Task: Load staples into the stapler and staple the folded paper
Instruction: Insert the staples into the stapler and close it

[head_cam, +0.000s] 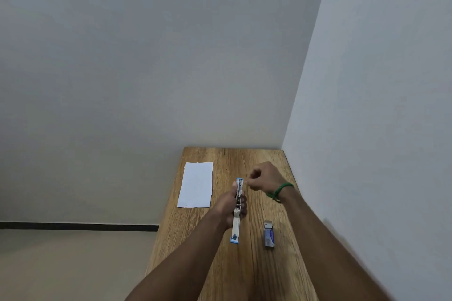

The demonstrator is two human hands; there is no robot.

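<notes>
Holding the long white and blue stapler (237, 205) flipped wide open, the left hand (228, 209) wraps around its middle, low in the frame's centre. The right hand (263, 176) pinches its fingers together by the stapler's far end; I cannot tell if it holds anything. Folded white paper (195, 184) lies to the left on the counter (256, 276).

Soft, even light (wide-angle edge distortion)

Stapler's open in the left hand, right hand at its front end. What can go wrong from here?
1. The stapler is held only by the left hand. The right hand pinches what looks like a staple strip beside its channel, so it may seat crooked or drop.
2. The staple box lies open near the right forearm; a sweep could knock it.
</notes>
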